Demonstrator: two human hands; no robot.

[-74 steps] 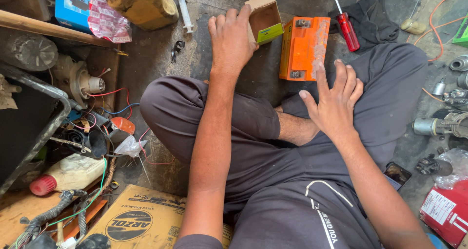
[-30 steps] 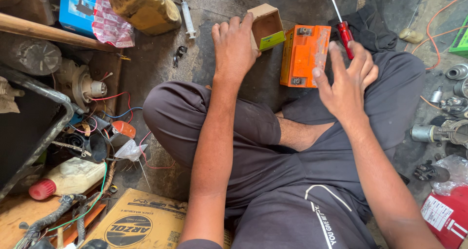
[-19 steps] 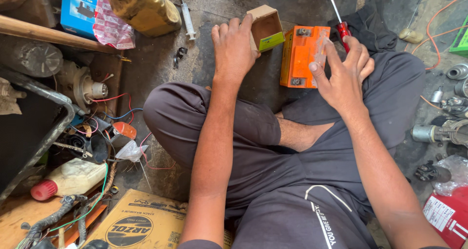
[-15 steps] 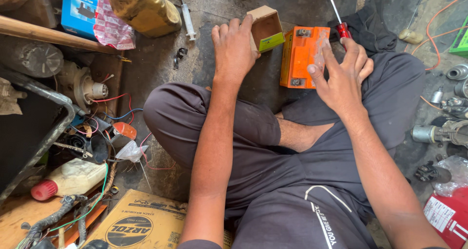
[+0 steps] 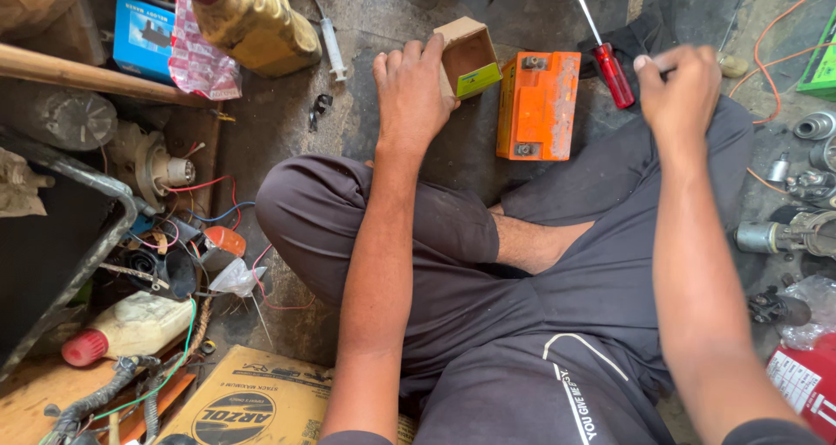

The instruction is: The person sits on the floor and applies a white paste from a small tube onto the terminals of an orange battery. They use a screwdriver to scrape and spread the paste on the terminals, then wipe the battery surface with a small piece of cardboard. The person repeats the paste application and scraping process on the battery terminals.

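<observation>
Battery: orange battery [image 5: 537, 105] lies flat on the stained floor [image 5: 383, 10] ahead of my crossed legs, between my two hands, its long axis pointing away from me.
Left hand: my left hand [image 5: 414, 88] rests knuckles up, fingers curled against the small open cardboard box [image 5: 468, 57], which sits touching the battery's far left corner. I see no firm grip on it.
Right hand: my right hand [image 5: 684, 92] is closed in a loose fist just right of the battery; something thin and pale may be pinched at the fingertips, but blur stops me telling.
Screwdriver: red-handled screwdriver [image 5: 605, 53] lies between battery and right hand, shaft slanting away to the left.
Nearer hand: I judge the left slightly closer to the battery.
</observation>
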